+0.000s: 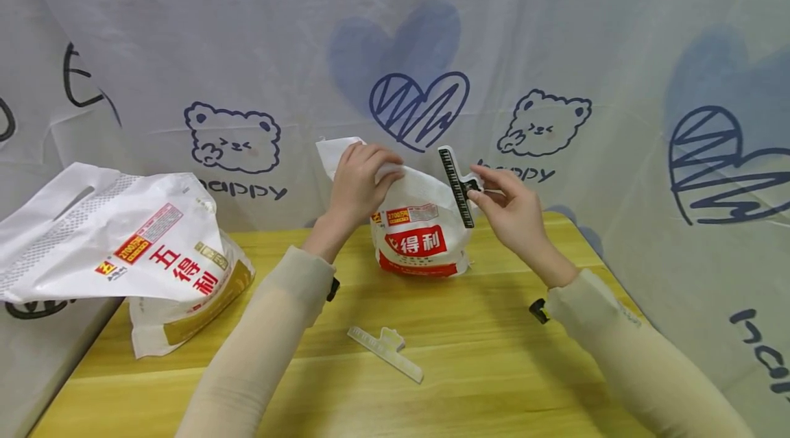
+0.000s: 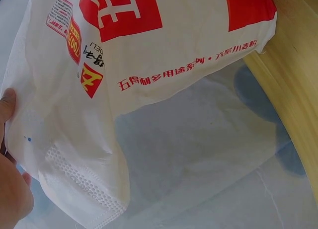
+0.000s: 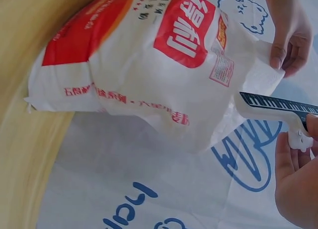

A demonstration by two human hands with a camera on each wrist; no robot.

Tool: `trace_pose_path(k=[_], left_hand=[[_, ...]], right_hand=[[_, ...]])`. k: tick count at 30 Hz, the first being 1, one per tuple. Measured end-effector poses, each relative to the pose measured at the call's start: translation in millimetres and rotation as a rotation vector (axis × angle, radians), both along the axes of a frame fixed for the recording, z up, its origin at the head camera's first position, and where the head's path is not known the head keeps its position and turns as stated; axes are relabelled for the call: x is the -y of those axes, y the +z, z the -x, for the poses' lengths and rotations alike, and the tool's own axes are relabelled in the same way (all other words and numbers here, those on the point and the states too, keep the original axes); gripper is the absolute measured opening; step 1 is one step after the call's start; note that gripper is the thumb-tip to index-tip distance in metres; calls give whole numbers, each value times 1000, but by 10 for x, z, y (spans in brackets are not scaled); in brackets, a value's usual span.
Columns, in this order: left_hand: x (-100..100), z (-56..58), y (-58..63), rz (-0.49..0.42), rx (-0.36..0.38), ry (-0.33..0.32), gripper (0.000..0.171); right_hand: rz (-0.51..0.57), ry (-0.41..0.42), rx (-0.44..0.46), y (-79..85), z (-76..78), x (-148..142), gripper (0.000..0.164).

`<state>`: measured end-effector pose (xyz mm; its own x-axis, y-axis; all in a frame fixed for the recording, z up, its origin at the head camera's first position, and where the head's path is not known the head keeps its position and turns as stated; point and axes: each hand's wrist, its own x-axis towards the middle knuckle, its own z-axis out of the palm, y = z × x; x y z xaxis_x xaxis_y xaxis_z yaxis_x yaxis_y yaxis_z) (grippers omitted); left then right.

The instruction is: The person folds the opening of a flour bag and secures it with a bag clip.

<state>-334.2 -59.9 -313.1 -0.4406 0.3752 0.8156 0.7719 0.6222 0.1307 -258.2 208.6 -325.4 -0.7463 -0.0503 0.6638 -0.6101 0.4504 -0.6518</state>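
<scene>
A white flour bag with red print (image 1: 415, 242) stands on the table. My left hand (image 1: 364, 177) grips its folded top edge, and in the right wrist view that left hand (image 3: 293, 35) pinches the edge between thumb and fingers. My right hand (image 1: 512, 208) pinches a black-and-white bag clip (image 1: 455, 184) by its handles, at the right side of the bag's top. In the right wrist view the clip (image 3: 278, 105) overlaps the bag's upper edge; whether its jaws stand around the plastic I cannot tell. The left wrist view shows the bag (image 2: 74, 114) with its perforated top strip.
A white translucent clip (image 1: 385, 354) lies on the wooden table (image 1: 481, 369) in front of the bag. A second flour bag (image 1: 179, 260), with gold print, stands at the left, its top flopped over leftward. A patterned cloth (image 1: 296, 47) hangs behind the table.
</scene>
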Motion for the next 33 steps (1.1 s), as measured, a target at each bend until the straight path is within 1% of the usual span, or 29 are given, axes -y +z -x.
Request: trace_pose_path(k=[4,9,14,19,25,33], left_hand=[[0,-7,3,3,-2,-2,15],[-6,-10,5,1,-10,-4,15],[-6,-8,3,0,-24,-5,15],[0,-5,3,9,-24,-1,15],[-9,-8,10,17,-9,6,15],[-16,-6,10,16,-6,19,15]], right_hand=[[-7,10,-4,78,75,7,39],[-58,1,-2,154,165,-11,38],[-106,-9,-42,209,243,-26,36],[-119,-11,-74,260,295,-37,34],[-143,-30,-68,263,350,-53,32],[-158,-57,-10,263,398,-44,30]])
